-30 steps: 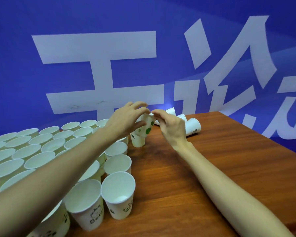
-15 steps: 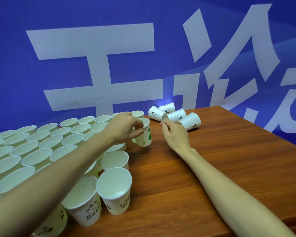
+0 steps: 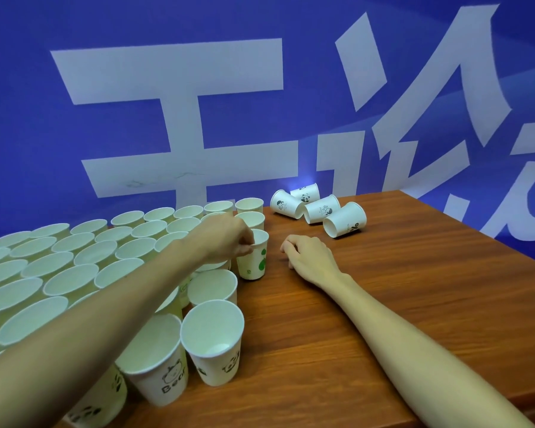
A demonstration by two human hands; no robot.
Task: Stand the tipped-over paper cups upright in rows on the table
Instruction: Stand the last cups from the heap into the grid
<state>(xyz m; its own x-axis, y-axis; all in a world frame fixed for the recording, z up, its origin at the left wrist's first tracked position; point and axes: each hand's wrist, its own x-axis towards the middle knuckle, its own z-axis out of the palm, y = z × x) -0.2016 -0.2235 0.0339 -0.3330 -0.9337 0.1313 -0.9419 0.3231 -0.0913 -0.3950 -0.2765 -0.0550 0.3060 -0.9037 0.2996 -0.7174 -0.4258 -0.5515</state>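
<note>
- The wooden table [image 3: 414, 304] carries a big block of upright paper cups [image 3: 74, 267] filling everything from nine to eleven o'clock; those whose insides show hold nothing.
- Four tipped-over cups [image 3: 318, 208] lie in a cluster at one o'clock, near the blue wall; these remain to be stood up.
- The left hand [image 3: 226, 239] pinches the rim of a green-dotted cup [image 3: 254, 257], upright at the block's right edge, twelve o'clock.
- The right hand [image 3: 306, 257] rests knuckles-up on the wood just beside it, fingers loosely curled, holding nothing.
- Risk, as I judge it: the left forearm hangs over many rims, so a careless pull-back could topple neighbours; the light cup may tip if released off-balance.
</note>
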